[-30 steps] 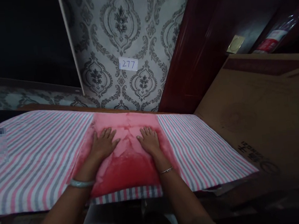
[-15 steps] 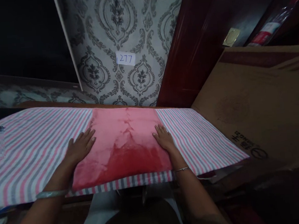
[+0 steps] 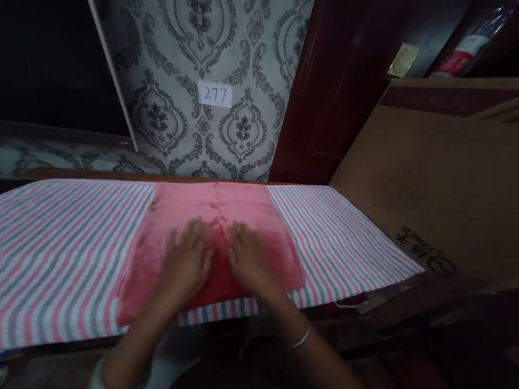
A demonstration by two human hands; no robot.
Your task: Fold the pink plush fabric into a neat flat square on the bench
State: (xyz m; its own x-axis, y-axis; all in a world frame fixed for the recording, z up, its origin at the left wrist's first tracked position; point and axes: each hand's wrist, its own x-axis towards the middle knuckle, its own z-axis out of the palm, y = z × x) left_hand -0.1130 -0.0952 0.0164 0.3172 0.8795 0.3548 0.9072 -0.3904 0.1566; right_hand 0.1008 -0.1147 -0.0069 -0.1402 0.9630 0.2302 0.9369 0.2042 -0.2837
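A folded pink and red cloth, perhaps a towel, lies spread on a striped cloth that covers the table. Its near half is a deeper red, with creases running up the middle. My left hand rests palm down on the left-centre of the pink cloth, fingers apart and slightly blurred. Close beside it on the right, my right hand is also palm down on the cloth, fingers pointing away from me. Neither hand grips anything. The cloth directly under both palms is hidden.
A large cardboard box stands at the right end of the table. Behind it lies a plastic bottle. A dark screen is at the upper left, and a paper marked 277 hangs on the patterned wall.
Both hands have slid inward from the pink cloth's left and right edges to its middle, and now lie near each other. The cloth's surface looks a little more smoothed.
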